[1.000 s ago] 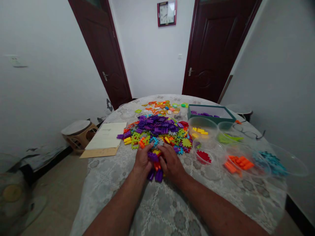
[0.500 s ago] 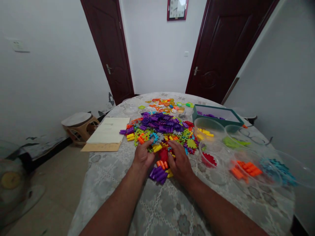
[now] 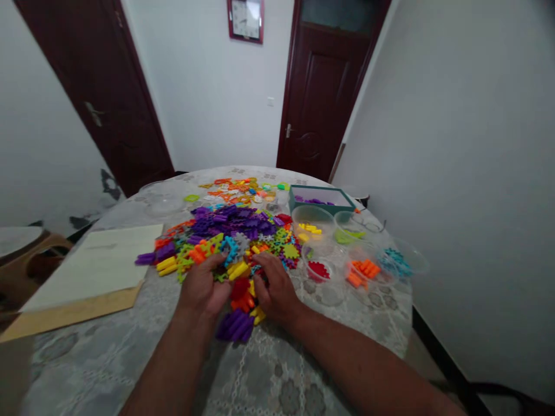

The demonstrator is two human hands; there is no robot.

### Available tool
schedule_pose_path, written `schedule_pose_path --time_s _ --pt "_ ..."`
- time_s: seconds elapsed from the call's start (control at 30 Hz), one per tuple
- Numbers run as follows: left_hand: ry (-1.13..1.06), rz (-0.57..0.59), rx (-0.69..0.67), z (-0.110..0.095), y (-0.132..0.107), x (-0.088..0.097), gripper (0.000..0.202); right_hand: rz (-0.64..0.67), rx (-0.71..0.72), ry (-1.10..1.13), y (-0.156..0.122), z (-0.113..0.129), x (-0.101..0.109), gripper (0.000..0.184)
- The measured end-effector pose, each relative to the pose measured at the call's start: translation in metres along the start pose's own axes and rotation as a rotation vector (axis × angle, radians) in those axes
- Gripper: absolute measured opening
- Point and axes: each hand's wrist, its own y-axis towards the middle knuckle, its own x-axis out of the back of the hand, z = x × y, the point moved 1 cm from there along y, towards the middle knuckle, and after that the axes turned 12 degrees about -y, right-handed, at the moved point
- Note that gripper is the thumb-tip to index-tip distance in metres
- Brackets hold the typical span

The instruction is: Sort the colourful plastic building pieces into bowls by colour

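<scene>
In the head view, the left hand (image 3: pixel 202 289) is curving with its thumb apart from the palm, and the right hand (image 3: pixel 275 286) is bending its fingers opposite, leaving a gap; overlap and blur are hiding the fingertips, so I cannot tell whether either is pinching anything. Between them, a yellow piece (image 3: pixel 237 270), a red piece (image 3: pixel 240 288) and orange pieces (image 3: pixel 243 303) are lying at the near edge of the mixed pile (image 3: pixel 234 221), with purple pieces (image 3: pixel 236 326) sitting nearer the wearer. Handling these well is probably calling for one hand steadying the loose bits while the other is lifting singly, pressing lightly since stacked pieces are likely sliding easily, and neither wrist brushing the purple bunch.
</scene>
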Motion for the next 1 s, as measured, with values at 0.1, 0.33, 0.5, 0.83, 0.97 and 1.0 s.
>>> schedule_pose_path --time_s 0.1,0.33,0.5,0.83,0.97,1.0 --pt "0.051 -0.008 0.033 0.006 0.000 0.009 0.022 -0.018 -0.053 0.056 0.003 0.006 0.010 0.048" --pt "0.179 0.126 0.048 0.012 -0.013 0.017 0.024 0.048 -0.306 0.422 0.001 0.017 0.024 0.055" --pt "0.253 0.232 0.118 0.016 -0.021 0.026 0.037 0.111 -0.318 0.435 0.005 0.020 0.027 0.059" --pt "0.318 0.300 0.144 0.017 -0.020 0.037 0.042 0.101 -0.348 0.362 0.010 0.027 0.037 0.032" --pt "0.266 0.245 0.167 0.016 -0.023 0.034 0.038 0.064 -0.382 0.366 0.009 0.027 0.036 0.029" --pt "0.260 0.231 0.168 0.016 -0.023 0.035 0.036 0.062 -0.396 0.367 0.009 0.027 0.036 0.029"
